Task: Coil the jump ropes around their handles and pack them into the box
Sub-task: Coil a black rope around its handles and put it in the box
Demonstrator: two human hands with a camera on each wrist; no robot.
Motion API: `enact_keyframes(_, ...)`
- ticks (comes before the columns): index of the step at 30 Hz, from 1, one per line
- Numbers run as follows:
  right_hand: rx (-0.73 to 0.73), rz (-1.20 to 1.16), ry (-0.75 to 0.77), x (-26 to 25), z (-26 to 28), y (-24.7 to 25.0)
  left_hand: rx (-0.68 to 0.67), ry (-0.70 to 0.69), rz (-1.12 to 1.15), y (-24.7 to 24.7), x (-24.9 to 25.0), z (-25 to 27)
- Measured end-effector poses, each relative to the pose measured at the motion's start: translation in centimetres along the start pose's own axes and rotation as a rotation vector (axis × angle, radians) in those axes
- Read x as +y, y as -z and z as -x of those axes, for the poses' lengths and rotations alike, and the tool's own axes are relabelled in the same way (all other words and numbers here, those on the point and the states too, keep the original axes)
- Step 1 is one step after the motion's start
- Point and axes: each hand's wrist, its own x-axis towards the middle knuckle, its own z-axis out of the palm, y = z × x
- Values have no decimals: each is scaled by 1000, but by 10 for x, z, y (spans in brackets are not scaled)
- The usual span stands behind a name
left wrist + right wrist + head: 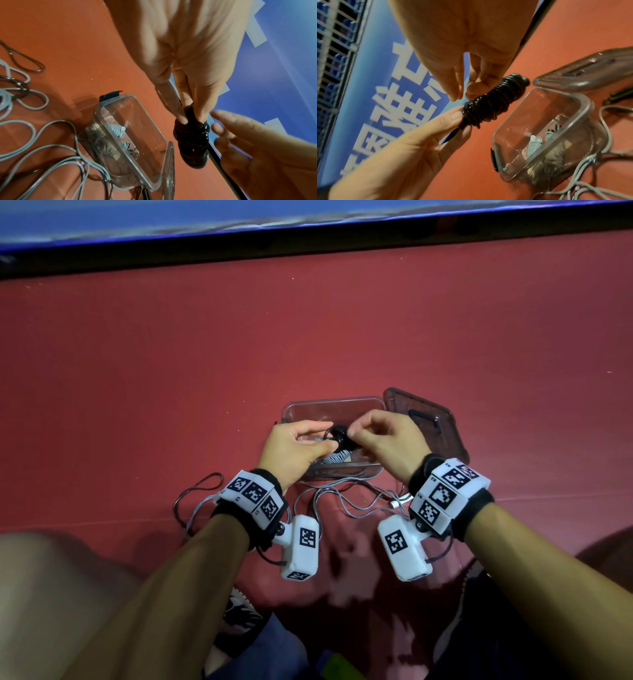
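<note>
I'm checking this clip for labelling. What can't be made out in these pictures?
- Head view: the coiled black rope is mostly covered by both hands.
- Box contents: the clear walls blur how many coiled ropes lie inside, in every view.
- Loose grey ropes: cut off by the frame edge in both wrist views.
- Right hand: its grip is unclear in all views.

The black jump rope (493, 102) coiled on its handle, pinched between the left fingers (453, 117), looks like glossy plastic or rubber cord, with wet-looking highlights on each ribbed turn. Below the fingers, the box (544, 129) is clear, smooth plastic with a shiny rim and a dark matt clasp (109, 95); its lid (428, 419) is smoke-tinted translucent plastic. Loose grey ropes (34, 152) nearby have a duller, satin skin. The red floor (171, 388) looks matt and even.
</note>
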Motion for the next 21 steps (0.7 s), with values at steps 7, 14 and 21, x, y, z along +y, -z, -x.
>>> enact_keyframes(7, -110, 254, 131, -4, 8, -2, -40, -24, -160, 0, -3, 3)
enact_keyframes(14, -137, 305, 95, -1, 7, -2, -28, -72, -203, 2, -4, 2)
enact_keyframes(21, -128, 247, 75, 3, 9, -3, -56, -100, -208, 1, 2, 4)
